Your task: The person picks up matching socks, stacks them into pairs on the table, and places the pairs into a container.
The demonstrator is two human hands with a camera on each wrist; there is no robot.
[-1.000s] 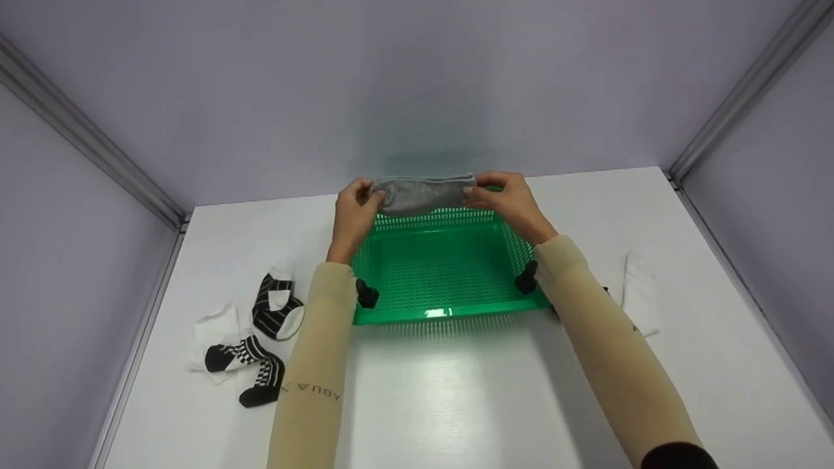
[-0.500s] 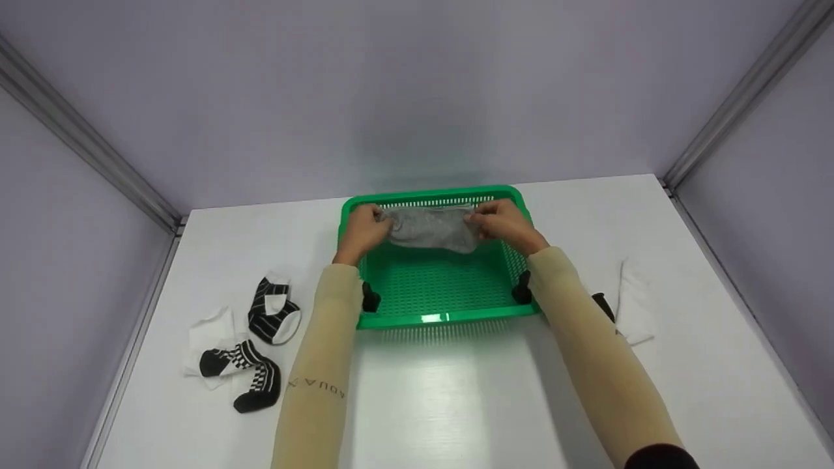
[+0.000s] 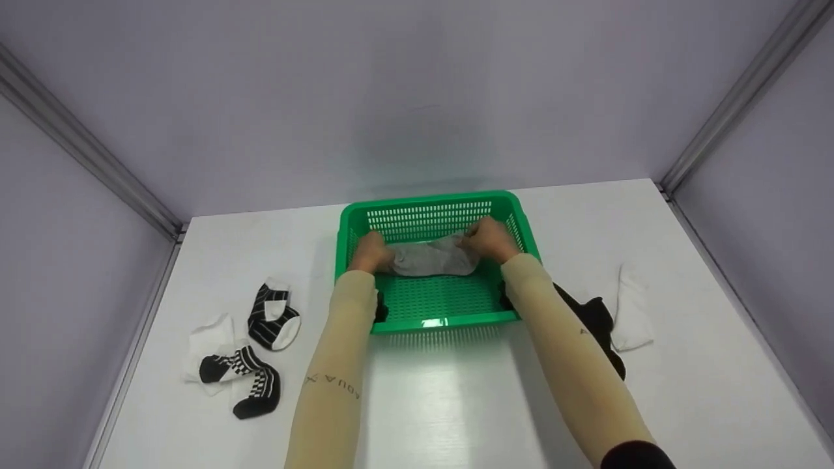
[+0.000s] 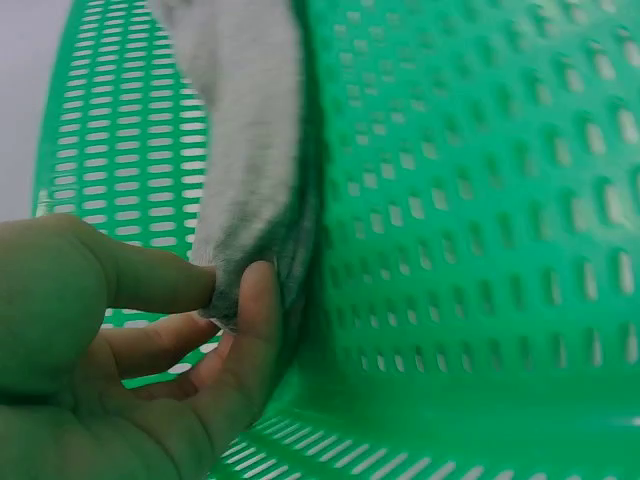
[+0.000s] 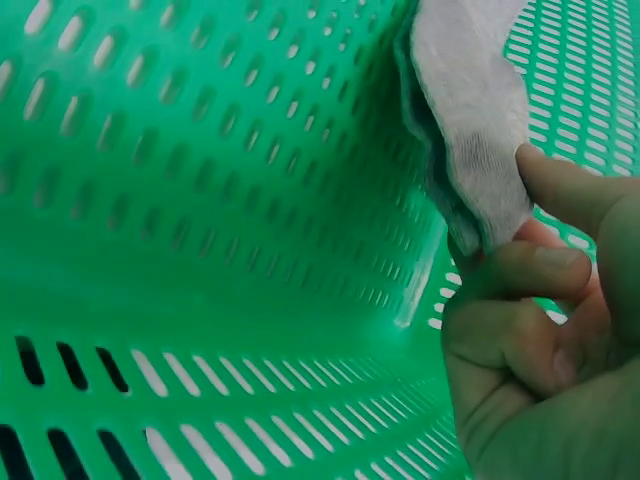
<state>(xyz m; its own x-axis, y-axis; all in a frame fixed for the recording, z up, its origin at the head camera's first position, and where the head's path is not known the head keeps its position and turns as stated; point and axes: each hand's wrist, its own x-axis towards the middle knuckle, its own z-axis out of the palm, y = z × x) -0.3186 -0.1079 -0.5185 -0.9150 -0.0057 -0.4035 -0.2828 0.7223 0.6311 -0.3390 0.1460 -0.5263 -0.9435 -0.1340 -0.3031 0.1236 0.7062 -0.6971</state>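
A grey sock (image 3: 427,258) lies stretched sideways inside the green plastic basket (image 3: 427,324), low over its floor and near the back wall. My left hand (image 3: 373,251) pinches the sock's left end; in the left wrist view, thumb and fingers close on the grey fabric (image 4: 255,130). At the other end my right hand (image 3: 490,239) pinches the sock between thumb and curled fingers, as the right wrist view shows with the layered grey edge (image 5: 475,130). Both hands are inside the basket, below its rim.
On the left of the white table (image 3: 430,404) lie a black-and-white striped sock (image 3: 268,319), a checkered black-and-white sock (image 3: 260,384) and a white sock (image 3: 212,342). To the right are black socks (image 3: 596,319), partly behind the right forearm, and a white sock (image 3: 631,312). Walls enclose the table.
Both hands have come down and nearer with the grey sock, from above the basket's back rim to inside the basket. The black socks at right show more as the right forearm shifted left.
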